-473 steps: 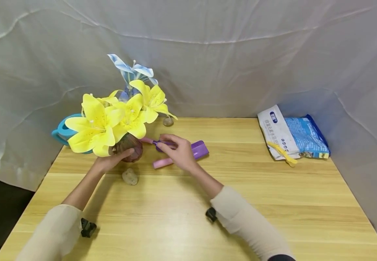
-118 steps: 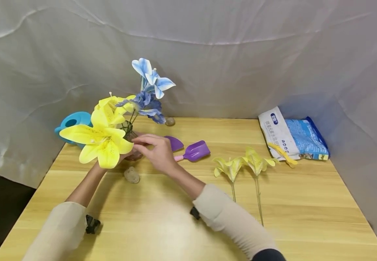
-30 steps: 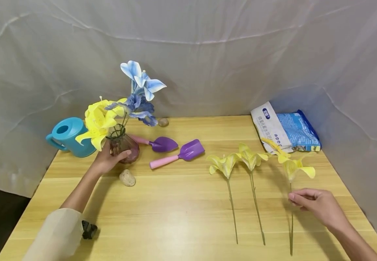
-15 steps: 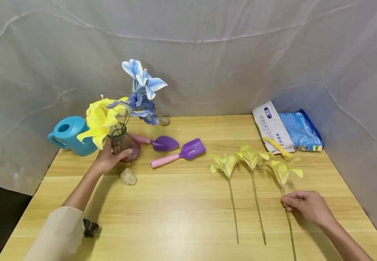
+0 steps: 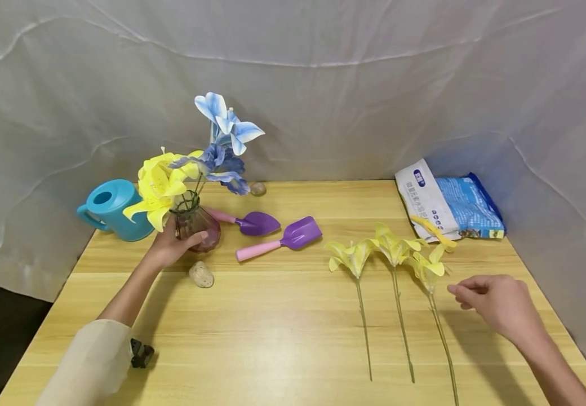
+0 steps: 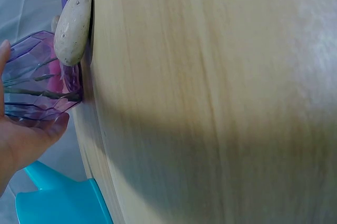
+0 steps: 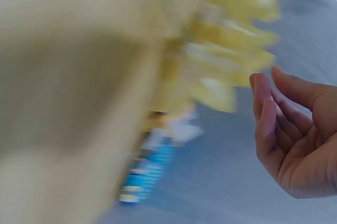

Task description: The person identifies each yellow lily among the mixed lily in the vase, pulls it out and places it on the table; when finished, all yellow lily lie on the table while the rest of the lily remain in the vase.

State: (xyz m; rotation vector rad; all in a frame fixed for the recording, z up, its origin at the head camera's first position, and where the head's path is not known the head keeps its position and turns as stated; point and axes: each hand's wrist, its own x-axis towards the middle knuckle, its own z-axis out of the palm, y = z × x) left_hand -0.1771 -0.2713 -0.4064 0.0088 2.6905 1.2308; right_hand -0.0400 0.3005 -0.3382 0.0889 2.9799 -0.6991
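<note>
My left hand [image 5: 168, 248] holds a purple translucent glass vase [image 5: 205, 226], the thumb across its front. In the left wrist view, green stems show through the vase wall [image 6: 34, 58]. Yellow lilies [image 5: 157, 183], a dark blue flower [image 5: 222, 160] and a light blue lily [image 5: 229, 125] stand in the vase. On the right, three artificial lilies lie side by side: a left lily [image 5: 352, 256], a middle lily [image 5: 393, 246] and a right lily [image 5: 427, 272]. My right hand [image 5: 503, 304] hovers beside the right lily, fingers loosely bent and holding nothing.
A turquoise watering can [image 5: 120, 211] stands left of the vase. Two purple toy shovels, a pointed trowel [image 5: 258, 224] and a square scoop [image 5: 300, 232], lie right of it. Stones [image 5: 202, 274] sit nearby. A fertilizer bag [image 5: 427, 197] with a yellow tool [image 5: 432, 230] lies back right.
Over the earlier frames, three yellow lilies went from the vase to the table's right. Since half a second ago, my right hand let go of the third and drew away rightward. The left stays.
</note>
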